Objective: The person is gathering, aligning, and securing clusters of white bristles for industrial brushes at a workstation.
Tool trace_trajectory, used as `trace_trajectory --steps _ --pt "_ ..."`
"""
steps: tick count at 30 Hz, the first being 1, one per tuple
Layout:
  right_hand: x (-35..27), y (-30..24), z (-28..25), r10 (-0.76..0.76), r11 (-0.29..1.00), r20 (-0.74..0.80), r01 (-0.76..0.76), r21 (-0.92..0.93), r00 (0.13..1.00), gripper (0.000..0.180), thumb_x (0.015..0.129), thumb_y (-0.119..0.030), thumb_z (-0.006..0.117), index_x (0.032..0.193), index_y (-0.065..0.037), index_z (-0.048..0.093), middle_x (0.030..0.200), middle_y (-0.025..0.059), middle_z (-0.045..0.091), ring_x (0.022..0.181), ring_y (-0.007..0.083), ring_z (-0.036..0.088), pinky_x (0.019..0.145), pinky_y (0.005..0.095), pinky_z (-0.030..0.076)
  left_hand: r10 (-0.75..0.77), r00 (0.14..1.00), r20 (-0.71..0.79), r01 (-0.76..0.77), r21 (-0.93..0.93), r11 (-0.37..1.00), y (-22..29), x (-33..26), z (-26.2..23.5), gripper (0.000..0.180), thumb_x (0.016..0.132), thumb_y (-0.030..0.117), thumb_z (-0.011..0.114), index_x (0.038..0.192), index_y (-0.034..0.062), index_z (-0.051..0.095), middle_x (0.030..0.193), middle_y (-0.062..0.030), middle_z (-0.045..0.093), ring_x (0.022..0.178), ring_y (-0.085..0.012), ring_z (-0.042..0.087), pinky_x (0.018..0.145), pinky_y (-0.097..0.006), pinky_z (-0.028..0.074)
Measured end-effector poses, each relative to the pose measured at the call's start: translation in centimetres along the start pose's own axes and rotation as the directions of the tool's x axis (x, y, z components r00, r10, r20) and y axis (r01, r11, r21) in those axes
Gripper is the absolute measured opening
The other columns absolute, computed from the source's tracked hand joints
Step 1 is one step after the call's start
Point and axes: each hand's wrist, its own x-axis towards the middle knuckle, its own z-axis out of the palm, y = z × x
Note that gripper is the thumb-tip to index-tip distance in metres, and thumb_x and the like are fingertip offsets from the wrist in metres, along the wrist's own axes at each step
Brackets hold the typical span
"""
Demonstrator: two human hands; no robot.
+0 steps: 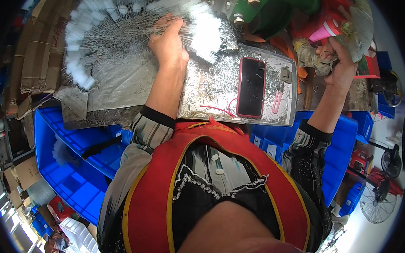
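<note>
Left hand (171,44) has its fingers wrapped round some white-bristled wire brushes (203,32), upper left. Right hand's (341,65) are bent by a crumpled tan wrap (309,56), can't tell if gripping; phone's (251,88) on the tray (285,113) between them.

The person wears a red apron (148,210) edged in yellow, its broad straps curving over the chest. Under it is a shirt (200,161) streaked in grey, beige and black, with pale round buttons (219,172). Its sleeves (152,132) end in black cuffs (158,116). A black inner top (193,213) has white, flower-like trim (198,187).
</note>
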Motion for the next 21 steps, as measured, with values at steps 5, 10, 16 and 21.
trace_trajectory --steps 5,10,16,21 --pt "0.0 0.1 0.2 -0.022 1.000 -0.001 0.022 -0.007 1.000 0.020 0.075 -0.003 0.054 0.056 -0.001 0.046 0.051 0.0065 0.041 0.047 0.0185 0.046 0.056 0.0347 0.044 0.005 1.000 -0.009 -0.005 -0.001 1.000 -0.1 0.2 0.1 0.025 0.069 -0.013 0.059 0.092 -0.0090 0.055 0.085 -0.0164 0.059 0.070 -0.0229 0.059 0.063 -0.032 0.052" --pt "0.1 4.4 -1.3 -0.323 0.946 0.081 0.321 0.034 0.943 0.017 0.074 -0.002 0.055 0.059 0.005 0.053 0.053 0.0116 0.052 0.048 0.0194 0.052 0.055 0.0335 0.046 0.006 0.999 0.039 -0.005 -0.019 1.000 -0.2 0.1 0.2 0.027 0.068 -0.013 0.061 0.094 -0.0092 0.055 0.087 -0.0160 0.059 0.071 -0.0224 0.059 0.065 -0.031 0.053" --pt "1.3 5.8 -2.0 -0.321 0.944 0.129 0.306 0.127 0.938 0.014 0.074 0.000 0.053 0.062 0.007 0.055 0.055 0.0125 0.053 0.050 0.0208 0.053 0.059 0.0347 0.048 -0.010 0.997 0.077 0.007 0.031 0.999 -0.4 0.7 0.5 0.030 0.069 -0.012 0.061 0.097 -0.0110 0.053 0.088 -0.0170 0.059 0.071 -0.0222 0.059 0.066 -0.030 0.052" --pt "0.3 0.7 -0.4 -0.152 0.981 0.101 0.163 -0.108 0.983 0.022 0.075 -0.004 0.054 0.055 -0.002 0.046 0.050 0.0062 0.040 0.048 0.0191 0.047 0.057 0.0346 0.044 0.029 0.997 0.065 -0.027 -0.028 0.999 -0.5 0.2 0.0 0.029 0.069 -0.012 0.061 0.097 -0.0113 0.053 0.087 -0.0177 0.059 0.071 -0.0224 0.059 0.066 -0.031 0.052"
